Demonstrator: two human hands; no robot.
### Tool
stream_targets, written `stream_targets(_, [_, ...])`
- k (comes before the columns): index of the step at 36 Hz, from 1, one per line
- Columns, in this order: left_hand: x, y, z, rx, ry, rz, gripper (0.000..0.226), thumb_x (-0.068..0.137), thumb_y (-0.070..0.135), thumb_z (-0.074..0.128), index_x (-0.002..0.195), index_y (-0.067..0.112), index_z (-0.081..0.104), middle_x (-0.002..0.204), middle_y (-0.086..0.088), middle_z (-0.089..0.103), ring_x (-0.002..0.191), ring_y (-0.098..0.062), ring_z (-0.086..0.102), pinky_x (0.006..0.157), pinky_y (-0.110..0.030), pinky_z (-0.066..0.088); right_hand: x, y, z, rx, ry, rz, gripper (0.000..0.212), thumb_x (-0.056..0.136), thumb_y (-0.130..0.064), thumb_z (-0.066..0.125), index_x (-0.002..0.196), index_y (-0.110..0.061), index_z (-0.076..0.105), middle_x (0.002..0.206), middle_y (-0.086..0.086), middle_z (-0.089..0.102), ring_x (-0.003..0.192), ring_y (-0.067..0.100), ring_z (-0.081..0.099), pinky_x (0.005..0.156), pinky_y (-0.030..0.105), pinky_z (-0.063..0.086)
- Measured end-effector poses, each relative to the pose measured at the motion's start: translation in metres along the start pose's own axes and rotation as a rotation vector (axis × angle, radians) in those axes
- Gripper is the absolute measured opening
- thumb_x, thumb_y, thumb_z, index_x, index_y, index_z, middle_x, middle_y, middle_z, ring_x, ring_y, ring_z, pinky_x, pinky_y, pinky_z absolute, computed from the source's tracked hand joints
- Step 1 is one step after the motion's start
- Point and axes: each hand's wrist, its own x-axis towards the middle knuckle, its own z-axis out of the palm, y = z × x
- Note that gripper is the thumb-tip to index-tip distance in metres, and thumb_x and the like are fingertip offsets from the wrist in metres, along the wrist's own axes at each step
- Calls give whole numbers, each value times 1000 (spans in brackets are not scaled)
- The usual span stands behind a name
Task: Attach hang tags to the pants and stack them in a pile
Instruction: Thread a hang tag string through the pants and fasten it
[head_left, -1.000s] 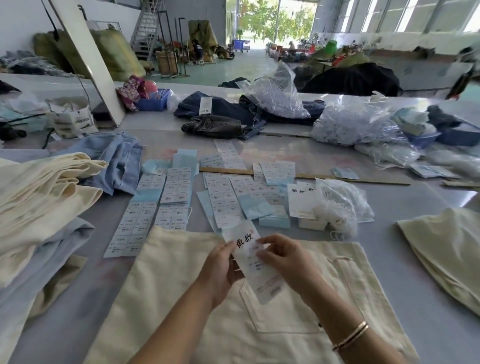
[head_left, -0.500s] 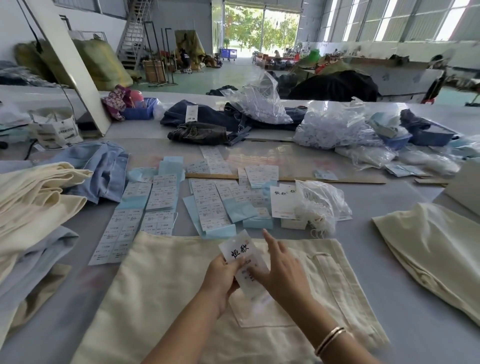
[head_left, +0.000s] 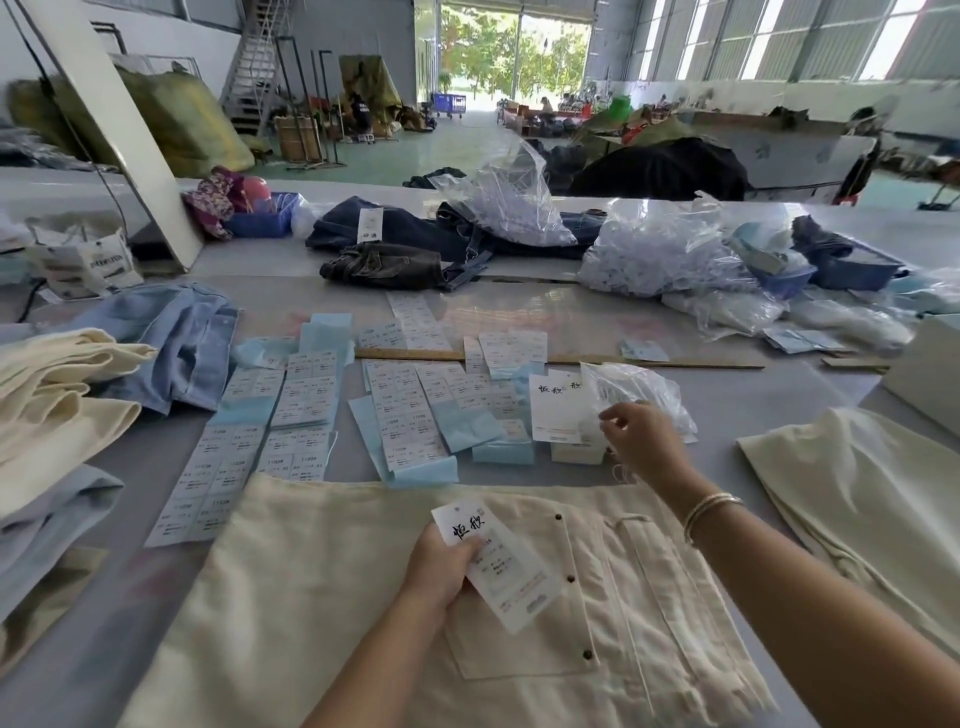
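Head view. The step in hand appears to be tagging, at the point of fetching a fastener. The left hand (head_left: 441, 564) grips a white hang tag (head_left: 501, 564) by its upper end, thumb curled across the black brush-style characters; the card is stiff, rectangular and glossy, and hangs over the cream pants (head_left: 322, 587) spread flat on the grey table (head_left: 727, 415). The right hand (head_left: 641, 441) is extended toward one o'clock, fingers curled and pinching at the mouth of a crinkled clear plastic bag (head_left: 636, 387) of white strings; thin white threads trail below the wrist. Whether a string is actually caught between the fingertips cannot be told.

The pants are matte woven cotton, lightly creased, with a patch pocket (head_left: 524, 649) fixed by dark round studs and a belt loop at the waistband near the right forearm.

Judgement: the next move calls for drawing out a single string, passing it through the tag's hole, then looping it on the waistband.

At twelve o'clock lie sheets of small printed stickers (head_left: 400, 415) on pale blue backing. At nine o'clock sits a soft folded pile of pants (head_left: 57, 405).
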Motion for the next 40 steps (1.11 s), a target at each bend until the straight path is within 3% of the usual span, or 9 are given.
stream_targets(3, [5, -2, -1, 40, -5, -18, 17, 91, -3, 57, 105, 6, 61, 98, -13, 71, 88, -27, 69, 71, -36, 56, 19, 4, 11, -248, 56, -91, 22, 88, -24, 63, 107, -17, 71, 108, 7, 63, 96, 27, 59, 79, 33, 45])
stream_targets(8, [6, -4, 0, 89, 8, -11, 14, 91, 2, 59, 102, 10, 63, 96, -10, 72, 87, -24, 70, 71, -34, 58, 26, 6, 30, -656, 55, -163, 22, 90, -23, 51, 97, -16, 71, 103, 4, 66, 97, 26, 59, 83, 34, 44])
stream_targets(13, [7, -2, -1, 99, 2, -19, 13, 91, 2, 59, 101, 11, 63, 98, -10, 72, 89, -25, 70, 76, -37, 58, 36, 15, 24, -599, 30, -102, 24, 94, -17, 43, 100, -8, 64, 104, 11, 67, 97, 29, 61, 82, 35, 43])
stream_targets(20, [9, -2, 0, 89, 9, -38, 12, 91, 1, 60, 100, 8, 63, 99, -12, 72, 90, -27, 69, 84, -44, 57, 40, 19, 14, -154, -28, 41, 27, 99, -22, 41, 98, -3, 61, 102, 19, 64, 92, 35, 58, 80, 40, 44])
stream_targets(26, [9, -2, 0, 96, 9, -49, 15, 91, 2, 59, 105, 8, 61, 101, -11, 71, 91, -26, 69, 83, -42, 57, 54, 12, 1, 481, 59, 206, 26, 96, -18, 47, 72, -14, 59, 65, 0, 53, 60, 19, 47, 48, 22, 40])
stream_targets(33, [9, -1, 0, 58, 14, -72, 14, 91, 1, 59, 101, 10, 61, 97, -10, 71, 88, -25, 69, 78, -39, 58, 71, 21, -10, 514, -34, 236, 19, 99, -16, 44, 84, -9, 55, 66, 6, 56, 56, 17, 44, 53, 28, 37])
stream_targets(35, [8, 0, 0, 60, 10, -68, 13, 91, 0, 58, 99, 11, 61, 96, -9, 72, 87, -25, 70, 73, -35, 58, 72, 22, -15, 563, -55, 244, 7, 97, -12, 50, 100, -9, 56, 68, 5, 54, 56, 14, 46, 50, 22, 40])
stream_targets(37, [7, 1, 1, 69, 12, -63, 14, 91, 1, 58, 100, 11, 61, 96, -9, 71, 87, -25, 70, 72, -35, 58, 69, 20, -22, 641, -85, 196, 18, 93, -5, 55, 110, -12, 55, 65, 5, 55, 51, 8, 49, 48, 14, 41])
stream_targets(40, [6, 2, 1, 84, 13, -62, 15, 91, 1, 57, 99, 13, 62, 98, -9, 71, 88, -26, 70, 74, -37, 59, 63, 14, -35, 766, -101, 113, 23, 90, -3, 56, 107, -18, 60, 57, -3, 61, 54, 2, 55, 58, 11, 41])
